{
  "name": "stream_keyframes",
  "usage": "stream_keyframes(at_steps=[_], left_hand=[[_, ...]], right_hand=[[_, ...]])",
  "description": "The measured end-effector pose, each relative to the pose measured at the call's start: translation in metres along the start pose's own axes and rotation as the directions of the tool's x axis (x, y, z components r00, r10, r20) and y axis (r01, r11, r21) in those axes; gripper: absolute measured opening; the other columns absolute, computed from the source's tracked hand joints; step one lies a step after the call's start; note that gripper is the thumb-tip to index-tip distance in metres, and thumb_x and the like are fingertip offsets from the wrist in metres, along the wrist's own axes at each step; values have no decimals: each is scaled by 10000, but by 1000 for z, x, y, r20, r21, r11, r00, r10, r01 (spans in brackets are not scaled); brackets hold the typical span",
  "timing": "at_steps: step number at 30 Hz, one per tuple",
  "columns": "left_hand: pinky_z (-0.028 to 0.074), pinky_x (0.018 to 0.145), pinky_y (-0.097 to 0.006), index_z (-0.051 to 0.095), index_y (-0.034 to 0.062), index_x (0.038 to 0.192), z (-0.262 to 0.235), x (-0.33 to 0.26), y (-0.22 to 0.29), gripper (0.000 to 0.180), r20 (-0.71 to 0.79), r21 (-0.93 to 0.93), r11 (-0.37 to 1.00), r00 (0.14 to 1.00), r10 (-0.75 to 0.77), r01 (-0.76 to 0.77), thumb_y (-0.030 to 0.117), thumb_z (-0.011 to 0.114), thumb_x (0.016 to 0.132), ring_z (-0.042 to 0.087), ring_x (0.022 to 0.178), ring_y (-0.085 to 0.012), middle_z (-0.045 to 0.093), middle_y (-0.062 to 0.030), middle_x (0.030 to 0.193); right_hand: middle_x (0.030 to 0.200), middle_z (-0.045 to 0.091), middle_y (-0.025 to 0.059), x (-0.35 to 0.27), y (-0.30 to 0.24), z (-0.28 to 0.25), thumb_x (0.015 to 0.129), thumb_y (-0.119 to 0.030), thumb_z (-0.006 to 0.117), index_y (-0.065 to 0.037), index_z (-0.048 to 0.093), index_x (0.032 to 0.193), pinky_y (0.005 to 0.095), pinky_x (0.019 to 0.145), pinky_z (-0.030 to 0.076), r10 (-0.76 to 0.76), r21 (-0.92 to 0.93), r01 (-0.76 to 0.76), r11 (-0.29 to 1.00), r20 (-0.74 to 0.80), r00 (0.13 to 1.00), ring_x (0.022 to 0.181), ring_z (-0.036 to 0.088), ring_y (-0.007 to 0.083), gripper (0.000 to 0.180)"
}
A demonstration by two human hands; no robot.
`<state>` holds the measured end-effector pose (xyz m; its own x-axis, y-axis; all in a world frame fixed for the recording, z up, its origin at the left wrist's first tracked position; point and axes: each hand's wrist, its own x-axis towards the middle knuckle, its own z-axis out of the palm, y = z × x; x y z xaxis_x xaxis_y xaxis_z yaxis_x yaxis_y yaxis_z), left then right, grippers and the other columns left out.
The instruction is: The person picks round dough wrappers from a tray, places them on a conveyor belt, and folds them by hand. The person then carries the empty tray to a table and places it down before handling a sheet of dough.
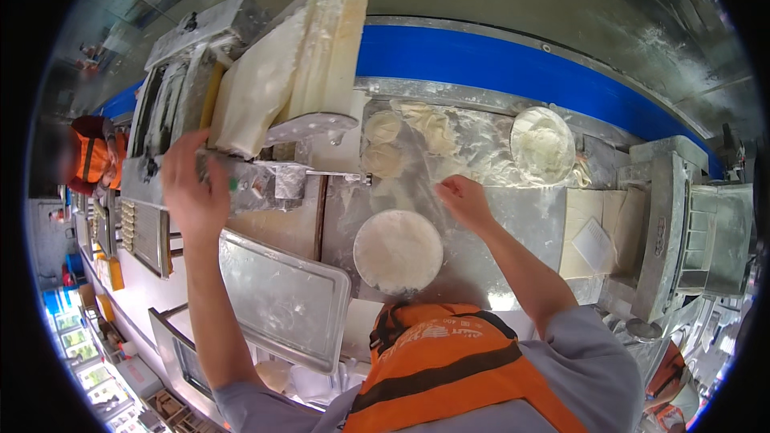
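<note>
The left hand [195, 192] closes its grip on the dough machine [241, 112] below the folded dough sheet [297, 64]. The right hand [465, 200] lies open, fingers down, on the floured tabletop [521, 216], beside a round wrapper stack [398, 250].

A flat cardboard box [600, 232] lies at the right of the floury worktop, beside a grey machine; it is pale brown and squarish. On top of it rests a small white paper slip [594, 244], tilted. No signs or screens can be made out.

pale dough sheet [265, 88], folded, draped over roller machine [192, 72], floury
</note>
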<state>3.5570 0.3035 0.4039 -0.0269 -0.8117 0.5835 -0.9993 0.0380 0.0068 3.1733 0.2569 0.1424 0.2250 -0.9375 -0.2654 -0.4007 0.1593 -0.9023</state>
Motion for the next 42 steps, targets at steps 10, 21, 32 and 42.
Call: stream_keyframes(at_steps=[10,21,32,42], left_hand=[[443,1003,-454,623,34,1212,10,-8,6,403,-97,160,983,992,-78,93,77,671,814,568,1171,-363,611,-150,1277],[444,1028,-449,618,56,1238,11,-10,0,475,-11,204,975,996,-85,86,158,666,776,547,1226,-363,584,-135,1351],[474,1032,-441,619,73,1247,13,-10,0,551,20,253,960,991,-132,123,98,655,698,553,1253,-352,586,-120,1367],[473,1031,-444,611,90,1264,16,-11,-5,549,36,242,964,992,-118,106,119,672,719,562,1248,-348,592,-108,1369]], right_hand=[[1161,654,55,182,34,125,836,-205,677,-168,687,1024,428,875,506,-565,-462,633,621,296,770,1075,611,292,192],[941,637,94,174,80,107,837,-223,656,-116,624,908,434,774,508,-477,-371,715,592,555,682,947,621,334,132],[862,601,54,175,138,-14,776,-59,480,-41,581,851,272,676,430,-253,194,282,940,-159,954,759,530,141,127],[782,649,135,182,63,-9,823,-191,617,-75,625,852,459,691,508,66,-691,86,718,191,979,781,642,337,120]])
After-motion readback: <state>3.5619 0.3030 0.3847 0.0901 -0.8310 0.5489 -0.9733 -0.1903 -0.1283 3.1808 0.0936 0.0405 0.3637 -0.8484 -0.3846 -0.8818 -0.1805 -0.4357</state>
